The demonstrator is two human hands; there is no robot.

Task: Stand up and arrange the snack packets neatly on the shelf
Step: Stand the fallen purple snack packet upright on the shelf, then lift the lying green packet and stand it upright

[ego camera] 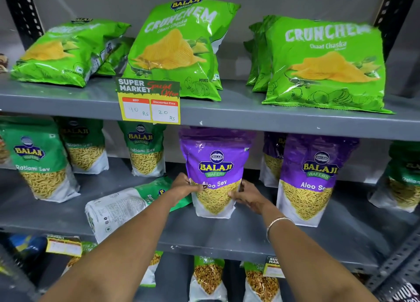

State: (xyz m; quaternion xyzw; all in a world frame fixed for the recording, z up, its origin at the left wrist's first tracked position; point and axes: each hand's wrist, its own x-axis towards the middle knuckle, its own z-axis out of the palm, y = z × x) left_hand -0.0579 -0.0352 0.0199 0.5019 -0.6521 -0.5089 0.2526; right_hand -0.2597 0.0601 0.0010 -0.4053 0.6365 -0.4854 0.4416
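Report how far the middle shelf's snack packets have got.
Done: three green Ratlami Sev packets and another purple packet stand upright. In hand: the left hand and right hand hold the purple Aloo Sev packet upright. Left: one fallen Ratlami Sev packet lies flat beside it.

Grey middle shelf (227, 233) — upright sev packets (311, 179), one green packet (127, 205) lying flat.
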